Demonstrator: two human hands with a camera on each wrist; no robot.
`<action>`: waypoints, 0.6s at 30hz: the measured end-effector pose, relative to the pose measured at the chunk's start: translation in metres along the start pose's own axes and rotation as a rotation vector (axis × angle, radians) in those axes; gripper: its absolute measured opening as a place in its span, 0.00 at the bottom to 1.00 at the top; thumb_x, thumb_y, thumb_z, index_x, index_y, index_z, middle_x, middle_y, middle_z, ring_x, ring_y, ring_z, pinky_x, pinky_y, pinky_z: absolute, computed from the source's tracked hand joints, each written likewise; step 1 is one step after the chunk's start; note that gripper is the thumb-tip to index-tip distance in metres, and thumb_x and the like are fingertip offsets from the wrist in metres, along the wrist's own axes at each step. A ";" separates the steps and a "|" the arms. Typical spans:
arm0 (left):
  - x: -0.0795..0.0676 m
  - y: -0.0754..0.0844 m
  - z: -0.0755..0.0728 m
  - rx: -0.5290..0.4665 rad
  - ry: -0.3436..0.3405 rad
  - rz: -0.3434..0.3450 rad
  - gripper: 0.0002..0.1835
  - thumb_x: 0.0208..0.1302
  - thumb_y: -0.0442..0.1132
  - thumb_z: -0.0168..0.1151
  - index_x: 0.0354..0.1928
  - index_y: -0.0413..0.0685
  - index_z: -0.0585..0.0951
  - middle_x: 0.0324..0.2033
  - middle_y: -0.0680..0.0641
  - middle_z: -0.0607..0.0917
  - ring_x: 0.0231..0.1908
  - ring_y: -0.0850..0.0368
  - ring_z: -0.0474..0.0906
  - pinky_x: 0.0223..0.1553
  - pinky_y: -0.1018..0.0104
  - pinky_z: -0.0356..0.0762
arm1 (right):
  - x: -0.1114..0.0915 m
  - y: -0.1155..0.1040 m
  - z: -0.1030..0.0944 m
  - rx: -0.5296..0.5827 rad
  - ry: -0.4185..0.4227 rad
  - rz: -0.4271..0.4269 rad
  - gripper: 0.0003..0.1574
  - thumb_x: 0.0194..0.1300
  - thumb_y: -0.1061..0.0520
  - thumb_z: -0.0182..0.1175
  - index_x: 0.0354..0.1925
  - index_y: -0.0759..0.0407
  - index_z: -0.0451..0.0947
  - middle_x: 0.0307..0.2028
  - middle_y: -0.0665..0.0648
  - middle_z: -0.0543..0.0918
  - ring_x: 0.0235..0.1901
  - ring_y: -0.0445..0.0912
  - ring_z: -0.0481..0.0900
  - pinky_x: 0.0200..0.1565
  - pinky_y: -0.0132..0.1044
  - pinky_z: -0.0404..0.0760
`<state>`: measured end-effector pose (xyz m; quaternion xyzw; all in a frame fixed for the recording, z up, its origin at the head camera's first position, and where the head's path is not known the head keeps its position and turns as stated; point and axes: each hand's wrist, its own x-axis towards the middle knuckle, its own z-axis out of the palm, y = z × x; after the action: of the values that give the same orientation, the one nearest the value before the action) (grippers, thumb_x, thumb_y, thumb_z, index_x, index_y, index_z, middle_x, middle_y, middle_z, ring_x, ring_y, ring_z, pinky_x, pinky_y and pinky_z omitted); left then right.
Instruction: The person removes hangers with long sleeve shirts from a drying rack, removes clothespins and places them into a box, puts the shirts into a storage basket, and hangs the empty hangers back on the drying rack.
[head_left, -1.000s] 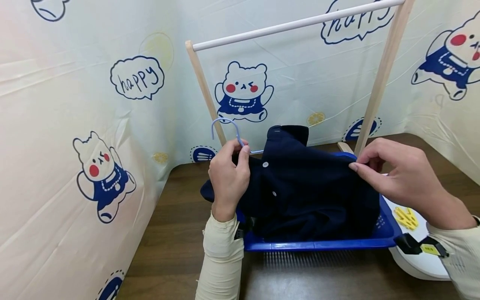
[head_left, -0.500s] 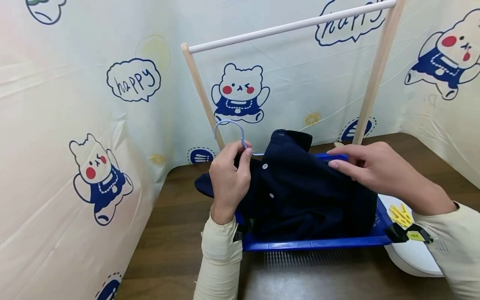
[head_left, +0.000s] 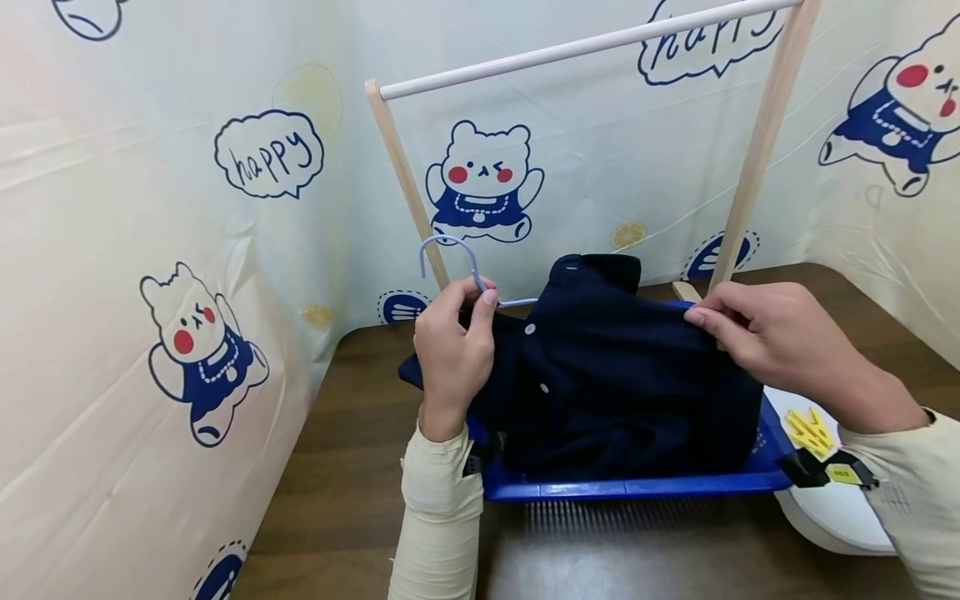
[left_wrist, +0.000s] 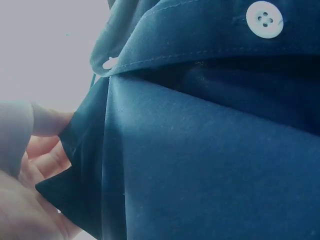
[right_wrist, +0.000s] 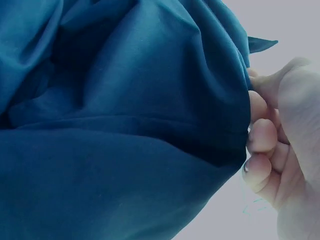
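Note:
A dark navy button-up shirt (head_left: 615,367) drapes over a blue basket (head_left: 637,488), its collar upright and white buttons down the front. My left hand (head_left: 456,358) pinches a light purple hanger (head_left: 474,262) just below its hook; part of the hanger's bar runs in under the collar, and the rest is hidden by cloth. With thumb and fingers, my right hand (head_left: 787,342) pinches the shirt's upper edge at the right shoulder. In the left wrist view, buttoned cloth fills most of the picture beside the fingers. Curled fingertips (right_wrist: 262,135) show at the cloth's edge in the right wrist view.
Behind the basket stands a rack with a white rail (head_left: 585,57) and wooden posts. A white container (head_left: 832,517) with small yellow pieces (head_left: 810,431) on top stands right of the basket. A printed curtain (head_left: 360,208) surrounds the brown table (head_left: 330,500).
My right hand let go of the shirt's shoulder, moved left with fingers parted, and now pinches the cloth again. The collar has shifted slightly right. My left hand keeps its hold on the hanger.

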<state>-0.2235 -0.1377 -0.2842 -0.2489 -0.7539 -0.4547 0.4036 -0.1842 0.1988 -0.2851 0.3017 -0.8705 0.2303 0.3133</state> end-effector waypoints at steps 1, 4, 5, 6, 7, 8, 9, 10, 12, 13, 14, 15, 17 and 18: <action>0.000 0.000 0.000 -0.001 0.001 -0.009 0.06 0.71 0.35 0.63 0.40 0.39 0.84 0.33 0.47 0.87 0.37 0.58 0.81 0.43 0.59 0.78 | -0.001 0.000 -0.001 -0.005 0.010 0.008 0.13 0.58 0.66 0.72 0.30 0.50 0.81 0.19 0.39 0.68 0.20 0.36 0.66 0.24 0.26 0.64; 0.001 0.001 0.000 -0.009 0.010 -0.040 0.05 0.71 0.35 0.63 0.40 0.39 0.84 0.33 0.47 0.86 0.36 0.57 0.81 0.43 0.58 0.78 | -0.003 -0.001 -0.003 -0.022 0.023 0.043 0.12 0.58 0.67 0.71 0.31 0.52 0.81 0.21 0.39 0.72 0.21 0.37 0.69 0.25 0.25 0.67; 0.001 0.001 0.000 -0.015 0.018 -0.051 0.05 0.71 0.34 0.63 0.40 0.39 0.84 0.33 0.47 0.86 0.36 0.56 0.81 0.43 0.58 0.78 | -0.003 -0.002 -0.003 -0.026 0.024 0.051 0.12 0.58 0.68 0.71 0.32 0.52 0.81 0.21 0.40 0.73 0.21 0.37 0.70 0.25 0.24 0.68; 0.001 0.001 0.000 -0.021 0.029 -0.062 0.05 0.71 0.34 0.63 0.40 0.38 0.84 0.32 0.47 0.86 0.36 0.56 0.81 0.42 0.58 0.78 | -0.003 -0.003 -0.004 -0.029 0.028 0.057 0.11 0.58 0.68 0.71 0.32 0.53 0.81 0.22 0.40 0.74 0.21 0.38 0.71 0.26 0.24 0.69; 0.001 0.002 0.000 -0.028 0.037 -0.071 0.04 0.70 0.33 0.63 0.40 0.38 0.84 0.32 0.47 0.86 0.36 0.56 0.81 0.42 0.57 0.78 | -0.004 -0.003 -0.004 -0.034 0.033 0.058 0.11 0.58 0.68 0.71 0.32 0.54 0.82 0.22 0.41 0.76 0.22 0.38 0.72 0.27 0.23 0.71; 0.001 0.002 0.000 -0.034 0.045 -0.076 0.04 0.70 0.33 0.63 0.40 0.38 0.84 0.32 0.47 0.86 0.35 0.56 0.81 0.42 0.57 0.79 | -0.004 -0.003 -0.004 -0.039 0.038 0.053 0.10 0.59 0.68 0.70 0.33 0.55 0.82 0.23 0.42 0.78 0.22 0.38 0.74 0.28 0.22 0.72; 0.001 0.001 0.000 -0.041 0.052 -0.081 0.04 0.70 0.32 0.63 0.40 0.37 0.84 0.32 0.47 0.86 0.35 0.55 0.81 0.41 0.57 0.79 | -0.004 -0.004 -0.004 -0.044 0.044 0.046 0.10 0.59 0.68 0.70 0.33 0.55 0.82 0.23 0.43 0.80 0.22 0.39 0.77 0.29 0.21 0.74; 0.001 0.001 0.000 -0.048 0.057 -0.086 0.04 0.70 0.32 0.63 0.40 0.37 0.83 0.32 0.47 0.86 0.35 0.56 0.81 0.41 0.57 0.79 | -0.004 -0.004 -0.005 -0.051 0.050 0.037 0.09 0.59 0.68 0.70 0.33 0.56 0.82 0.24 0.44 0.81 0.22 0.39 0.78 0.29 0.21 0.74; 0.001 0.001 0.000 -0.071 0.063 -0.093 0.04 0.70 0.31 0.63 0.40 0.37 0.83 0.32 0.47 0.86 0.34 0.56 0.82 0.41 0.58 0.79 | -0.005 -0.004 -0.005 -0.068 0.069 0.021 0.08 0.59 0.68 0.70 0.34 0.57 0.82 0.24 0.46 0.83 0.22 0.40 0.80 0.30 0.22 0.75; 0.001 0.001 0.000 -0.086 0.063 -0.097 0.04 0.70 0.31 0.62 0.41 0.36 0.83 0.32 0.46 0.86 0.34 0.56 0.82 0.41 0.58 0.79 | -0.006 -0.004 -0.005 -0.074 0.078 0.018 0.08 0.59 0.68 0.70 0.34 0.57 0.82 0.25 0.46 0.84 0.22 0.40 0.80 0.29 0.22 0.75; 0.001 0.000 0.000 -0.103 0.067 -0.103 0.04 0.70 0.31 0.62 0.41 0.35 0.83 0.32 0.46 0.86 0.35 0.56 0.82 0.41 0.58 0.80 | -0.007 -0.004 -0.005 -0.079 0.086 0.022 0.08 0.59 0.68 0.70 0.35 0.58 0.82 0.25 0.47 0.84 0.23 0.40 0.80 0.29 0.22 0.75; 0.002 0.000 0.000 -0.118 0.070 -0.112 0.04 0.70 0.30 0.62 0.41 0.35 0.82 0.32 0.46 0.85 0.34 0.55 0.82 0.42 0.58 0.80 | -0.008 -0.005 -0.006 -0.081 0.094 0.028 0.08 0.59 0.68 0.70 0.35 0.58 0.82 0.25 0.47 0.85 0.22 0.41 0.80 0.28 0.23 0.74; 0.002 0.000 -0.001 -0.148 0.073 -0.132 0.04 0.71 0.30 0.61 0.41 0.34 0.82 0.32 0.45 0.85 0.34 0.55 0.82 0.41 0.58 0.80 | -0.011 -0.005 -0.006 -0.083 0.109 0.052 0.08 0.59 0.68 0.70 0.36 0.58 0.83 0.25 0.48 0.85 0.23 0.41 0.80 0.28 0.22 0.74; 0.002 0.001 -0.001 -0.161 0.074 -0.142 0.04 0.71 0.29 0.61 0.41 0.34 0.82 0.32 0.44 0.85 0.35 0.54 0.82 0.41 0.58 0.80 | -0.013 -0.006 -0.006 -0.083 0.114 0.065 0.08 0.59 0.68 0.70 0.36 0.59 0.83 0.26 0.49 0.86 0.23 0.40 0.80 0.29 0.21 0.74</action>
<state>-0.2236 -0.1383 -0.2823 -0.2094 -0.7154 -0.5500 0.3766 -0.1700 0.2030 -0.2884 0.2464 -0.8693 0.2209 0.3671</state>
